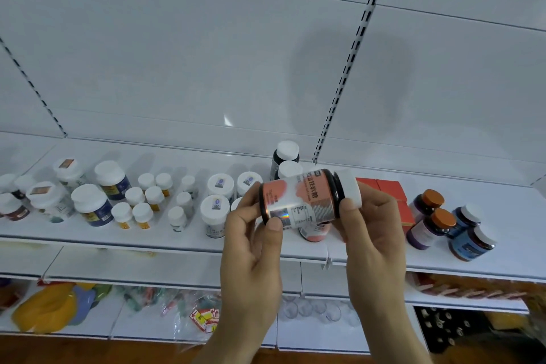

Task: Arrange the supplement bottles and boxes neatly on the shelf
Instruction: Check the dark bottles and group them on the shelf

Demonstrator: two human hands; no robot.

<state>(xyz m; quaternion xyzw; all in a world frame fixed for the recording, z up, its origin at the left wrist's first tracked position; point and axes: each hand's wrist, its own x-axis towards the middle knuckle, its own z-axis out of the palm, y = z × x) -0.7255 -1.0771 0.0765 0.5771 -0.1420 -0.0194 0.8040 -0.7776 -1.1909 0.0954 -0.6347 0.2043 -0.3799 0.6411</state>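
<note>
L hand (251, 233): grips base of salmon-label bottle (301, 201), held sideways above shelf front edge (177, 247)
R hand (369, 224): grips its white-cap end
Hidden: second salmon bottle (314, 232) mostly behind held one
Red boxes (390, 186): partly covered by R hand

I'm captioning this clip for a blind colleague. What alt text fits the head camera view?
Two hands, left and right, hold a dark bottle with a coral-pink label and white cap sideways above a white shelf. Rows of white-capped bottles stand to the left; red boxes and orange-capped purple bottles to the right.
</note>
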